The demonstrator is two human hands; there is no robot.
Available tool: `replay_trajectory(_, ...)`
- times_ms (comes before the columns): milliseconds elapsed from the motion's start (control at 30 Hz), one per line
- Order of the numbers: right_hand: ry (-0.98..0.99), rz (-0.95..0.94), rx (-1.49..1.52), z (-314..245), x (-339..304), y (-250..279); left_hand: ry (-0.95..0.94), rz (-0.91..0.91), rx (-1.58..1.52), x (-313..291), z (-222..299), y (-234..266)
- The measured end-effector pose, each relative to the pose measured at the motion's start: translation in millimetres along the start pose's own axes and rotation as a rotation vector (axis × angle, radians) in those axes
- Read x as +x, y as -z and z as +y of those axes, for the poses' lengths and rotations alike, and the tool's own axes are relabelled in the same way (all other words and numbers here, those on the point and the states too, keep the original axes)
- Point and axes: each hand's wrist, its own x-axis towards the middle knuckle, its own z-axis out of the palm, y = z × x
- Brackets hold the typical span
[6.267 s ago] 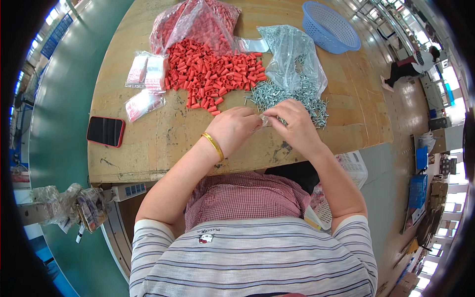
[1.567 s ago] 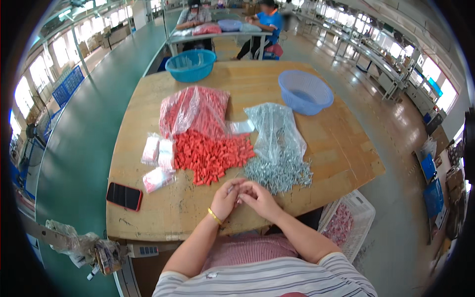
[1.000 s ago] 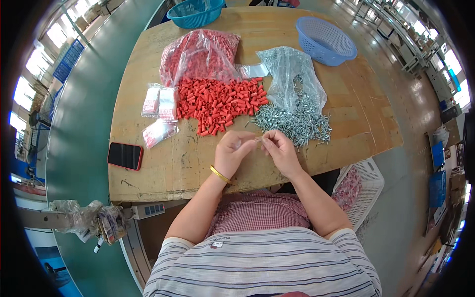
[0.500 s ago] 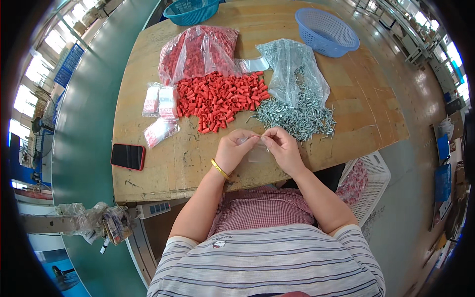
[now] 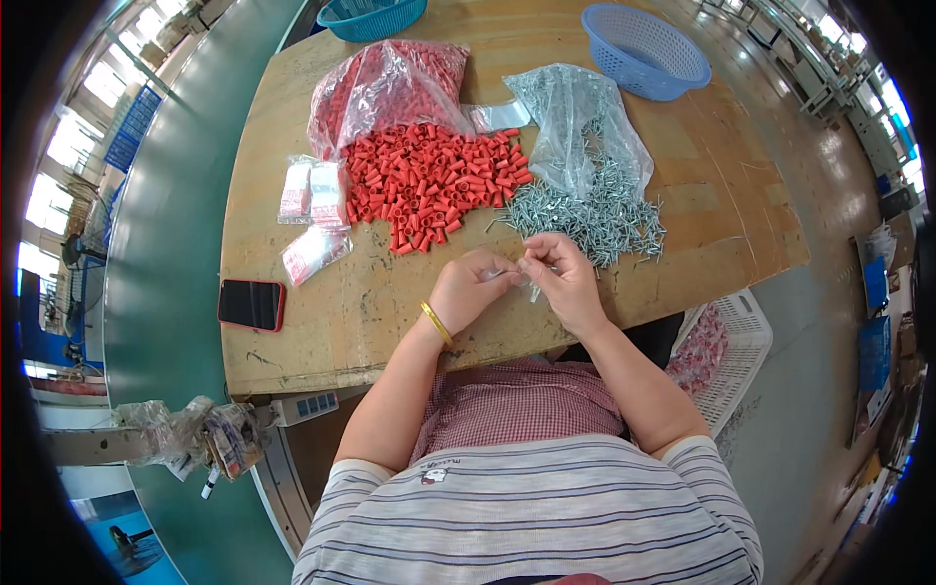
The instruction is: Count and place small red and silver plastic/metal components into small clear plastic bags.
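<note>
Over the near part of the table, my left hand (image 5: 472,292), with a gold bangle at the wrist, and my right hand (image 5: 567,286) meet at the fingertips. Both are closed on a small clear plastic bag (image 5: 533,292), mostly hidden by the fingers. Just beyond them spreads a heap of silvery screws (image 5: 585,219), spilling from a clear plastic bag (image 5: 565,117). Left of the screws lies a heap of short red plastic sleeves (image 5: 429,185), below a big clear bag (image 5: 390,93) full of more.
Packs of small bags (image 5: 314,190) and a phone (image 5: 252,305) lie at the left. A teal basket (image 5: 372,19) and a blue basket (image 5: 648,54) stand at the far edge. A white crate (image 5: 746,341) of red-and-clear packets sits below the table's right side.
My right hand's fingers have lifted and spread a little, and the small bag hangs more bunched between both hands. The view has shifted slightly.
</note>
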Motion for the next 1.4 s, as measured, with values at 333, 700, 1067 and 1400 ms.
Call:
replay_trajectory(333, -0.039, -0.048, -0.02, -0.5, 2.9, 1.3, -0.039, 0.165, 0.084, -3.2, 3.3, -8.4)
replay_trajectory(700, 0.085, -0.033, -0.14, 4.7, 1.4, 1.9, 0.035, 0.107, -0.029, -0.3, -4.4, -2.3)
replay_trajectory(1067, 0.017, -0.079, -0.058, -4.5, 0.5, -0.8, 0.005, 0.132, -0.052, -0.3, -11.2, -4.7)
replay_trajectory(1400, -0.016, -0.145, -0.174, -10.5, 3.7, 4.3, -0.029, 0.057, 0.075, -2.8, -1.9, -1.7)
